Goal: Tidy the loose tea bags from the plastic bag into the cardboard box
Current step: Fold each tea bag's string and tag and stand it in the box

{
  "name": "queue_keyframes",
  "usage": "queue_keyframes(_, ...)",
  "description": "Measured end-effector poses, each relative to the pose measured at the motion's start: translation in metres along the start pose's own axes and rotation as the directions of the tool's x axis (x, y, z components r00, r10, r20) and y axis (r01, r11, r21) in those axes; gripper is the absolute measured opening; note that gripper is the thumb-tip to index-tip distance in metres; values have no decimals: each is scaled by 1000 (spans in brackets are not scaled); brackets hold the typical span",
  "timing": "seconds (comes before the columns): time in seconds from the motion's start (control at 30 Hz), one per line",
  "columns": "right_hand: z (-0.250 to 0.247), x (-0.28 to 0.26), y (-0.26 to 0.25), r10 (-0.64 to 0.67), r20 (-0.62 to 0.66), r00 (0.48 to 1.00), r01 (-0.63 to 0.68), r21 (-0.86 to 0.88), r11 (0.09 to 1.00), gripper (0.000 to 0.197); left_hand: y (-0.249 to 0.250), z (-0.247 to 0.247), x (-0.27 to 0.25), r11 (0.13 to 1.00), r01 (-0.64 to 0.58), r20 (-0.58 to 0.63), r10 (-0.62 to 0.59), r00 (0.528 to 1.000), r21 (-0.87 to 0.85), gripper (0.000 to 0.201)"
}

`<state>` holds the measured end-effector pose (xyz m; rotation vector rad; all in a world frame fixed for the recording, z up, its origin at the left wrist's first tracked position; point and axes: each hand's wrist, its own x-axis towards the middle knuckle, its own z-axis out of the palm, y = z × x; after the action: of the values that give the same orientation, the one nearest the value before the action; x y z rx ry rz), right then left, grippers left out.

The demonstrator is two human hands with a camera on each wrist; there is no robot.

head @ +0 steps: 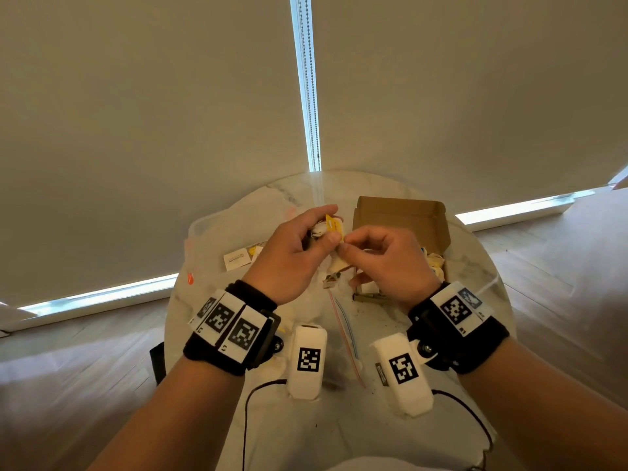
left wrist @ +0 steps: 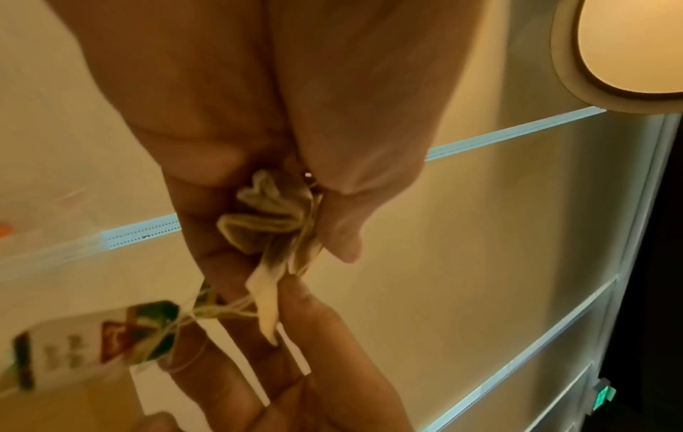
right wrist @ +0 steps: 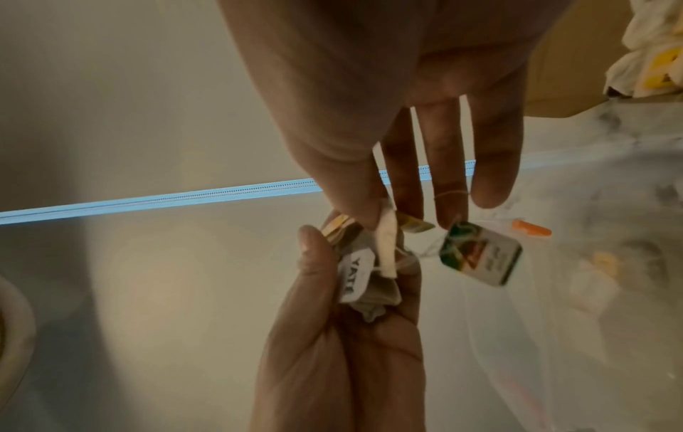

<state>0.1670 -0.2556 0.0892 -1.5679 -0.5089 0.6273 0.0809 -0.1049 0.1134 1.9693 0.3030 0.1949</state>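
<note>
Above the table, my left hand (head: 327, 225) grips a crumpled bunch of tea bags (head: 331, 229) with yellow tags. My right hand (head: 345, 249) meets it and pinches one pale bag out of the bunch (right wrist: 386, 248). In the right wrist view a green and red paper tag (right wrist: 480, 252) dangles on tangled string beside my fingers. The open brown cardboard box (head: 401, 215) stands just right of the hands and holds several tea bags (head: 434, 265). The clear plastic bag (head: 210, 239) lies flat on the table to the left and under the hands.
The round marble table (head: 475, 266) stands before closed blinds with a bead chain (head: 311, 96). A white sachet (head: 236, 261) lies inside the plastic bag, whose red and blue zip strip (head: 345, 329) runs toward me. Dark crumbs dot the table by the box.
</note>
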Motion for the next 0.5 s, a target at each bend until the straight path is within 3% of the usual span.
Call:
queue_keyframes(0.1,2,0,-1,51,-68,996,-44,92,995,10,1,-2,0,1000,9,31,-9,999,4,45)
queue_keyframes(0.17,3,0,0,77,-113,991,-63,129,990,9,-2,-1,2,999,36,-31,-37,999,-29,42)
queue_keyframes(0.27,2,-1,1,94,-164,982,-68,157,985,8,-4,5,3,965,141,-144,-175,974,-221,32)
queue_keyframes(0.37,-1,-2,2,97,-197,976,-68,149,986,7,-2,7,3,911,208,-143,-273,951,-357,18)
queue_keyframes(0.5,-5,-3,7,83,-250,965,-64,84,994,8,-6,7,2,943,194,-187,-249,950,-271,19)
